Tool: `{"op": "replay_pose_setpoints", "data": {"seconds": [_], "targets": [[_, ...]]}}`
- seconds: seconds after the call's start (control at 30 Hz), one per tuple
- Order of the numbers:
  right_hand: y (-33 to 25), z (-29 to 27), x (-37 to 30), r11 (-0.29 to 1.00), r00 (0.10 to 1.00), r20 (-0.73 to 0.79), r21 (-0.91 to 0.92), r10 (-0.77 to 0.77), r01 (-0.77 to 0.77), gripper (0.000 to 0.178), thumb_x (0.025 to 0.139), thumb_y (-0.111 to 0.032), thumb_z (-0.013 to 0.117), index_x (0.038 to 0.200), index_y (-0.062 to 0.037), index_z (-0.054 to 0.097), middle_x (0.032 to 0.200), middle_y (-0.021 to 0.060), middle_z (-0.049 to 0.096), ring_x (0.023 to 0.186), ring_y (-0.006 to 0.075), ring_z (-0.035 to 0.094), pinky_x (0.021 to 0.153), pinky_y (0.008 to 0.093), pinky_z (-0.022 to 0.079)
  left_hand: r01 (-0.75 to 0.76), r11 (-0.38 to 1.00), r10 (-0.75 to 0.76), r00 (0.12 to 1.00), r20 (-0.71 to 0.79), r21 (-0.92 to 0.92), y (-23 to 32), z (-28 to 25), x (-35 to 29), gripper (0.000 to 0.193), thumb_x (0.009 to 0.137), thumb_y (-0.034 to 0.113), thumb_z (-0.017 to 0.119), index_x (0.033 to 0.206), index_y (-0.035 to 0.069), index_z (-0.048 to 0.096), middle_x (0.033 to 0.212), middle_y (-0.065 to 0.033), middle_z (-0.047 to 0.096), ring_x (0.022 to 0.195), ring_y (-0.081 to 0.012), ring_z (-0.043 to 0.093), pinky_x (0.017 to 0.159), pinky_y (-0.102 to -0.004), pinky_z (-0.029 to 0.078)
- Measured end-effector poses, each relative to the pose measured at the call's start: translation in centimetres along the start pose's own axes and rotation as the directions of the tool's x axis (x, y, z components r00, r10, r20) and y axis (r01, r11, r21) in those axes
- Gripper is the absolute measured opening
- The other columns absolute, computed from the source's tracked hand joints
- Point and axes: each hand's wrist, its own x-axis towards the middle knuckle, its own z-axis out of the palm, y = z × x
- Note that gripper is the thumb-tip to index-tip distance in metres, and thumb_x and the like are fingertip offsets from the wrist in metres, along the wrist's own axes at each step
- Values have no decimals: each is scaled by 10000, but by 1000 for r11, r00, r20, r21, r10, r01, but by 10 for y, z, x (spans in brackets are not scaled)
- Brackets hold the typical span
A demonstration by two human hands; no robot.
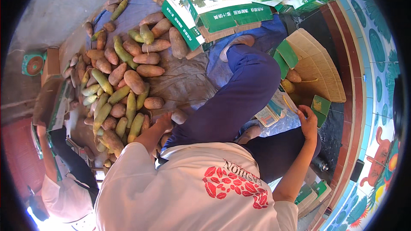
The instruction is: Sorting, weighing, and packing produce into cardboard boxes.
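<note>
On the left, a large heap of soil-coated radishes (136,81), some green and some reddish brown, lies on a tarp. My left hand (165,122) reaches down at the heap's right edge. Its fingers close against a short brown radish (179,116) beside my thigh; part of the grip is hidden. My right hand (308,122) rests over my right knee, fingers loosely bent and apart, with nothing visible in them. Nearest to it are a clear plastic bag (287,122) and a small scale with a keypad (267,116).
Green and white cartons (235,17) are stacked ahead. An open carton (314,66) at the right holds a few radishes. Another person (64,192) at far left holds a carton (55,102). A small green fan-like device (33,65) stands by the wall. A painted tile wall (381,102) curves along the right.
</note>
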Motion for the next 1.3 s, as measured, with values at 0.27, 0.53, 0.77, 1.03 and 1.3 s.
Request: {"op": "replay_pose_setpoints", "data": {"seconds": [0.27, 0.53, 0.77, 1.03, 1.3], "targets": [[1, 3, 2, 998, 1000, -10, 57, -30, 30, 240, 805, -76, 636, 1027, 13, 618, 946, 137, 652, 890, 208, 624, 812, 301, 473, -213, 967, 223, 973, -59, 143, 1, 18, 50, 855, 654, 172, 739, 1383, 277, 303, 1434, -120, 271, 1264, -355, 374, 996, -464, 389], [2, -1, -2, 1000, 1000, 6, 6, -8, 7, 242, 841, -105, 619, 1048, 20, 606, 952, 109, 645, 917, 172, 604, 833, 284, 460, -112, 992, 106, 990, 99, 57, 20, -1, 45, 983, 600, 181, 793, 1413, 219, 241, 1368, -189, 327, 1168, -380, 470, 938, -446, 446], [1, 2, 0, 1000, 1000, -6, 14, -15, 15, 228, 820, -98, 635, 1018, 16, 622, 951, 137, 650, 902, 204, 622, 822, 298, 470, -111, 991, 114, 993, 35, -74, -5, 27, 91, 1023, 562, 256, 821, 1407, 214, 246, 1347, -209, 340, 1154, -384, 481, 911, -447, 465], [4, 1, 1, 1000, 1000, -1, 9, -8, 8, 221, 829, -105, 621, 1018, 10, 624, 958, 135, 650, 912, 217, 622, 834, 304, 469, -131, 973, 116, 989, 91, 190, 6, 24, 83, 863, 534, 301, 832, 1285, 167, 428, 1309, -170, 405, 1162, -374, 482, 909, -458, 461], [4, 2, -1, 1000, 1000, -15, 21, -15, 15, 220, 825, -90, 614, 1020, 12, 617, 948, 136, 653, 903, 224, 626, 818, 312, 474, -232, 910, 206, 972, 112, 344, 26, -4, 34, 792, 539, 282, 818, 1245, 138, 491, 1252, -165, 474, 1152, -340, 493, 899, -439, 459]]}}
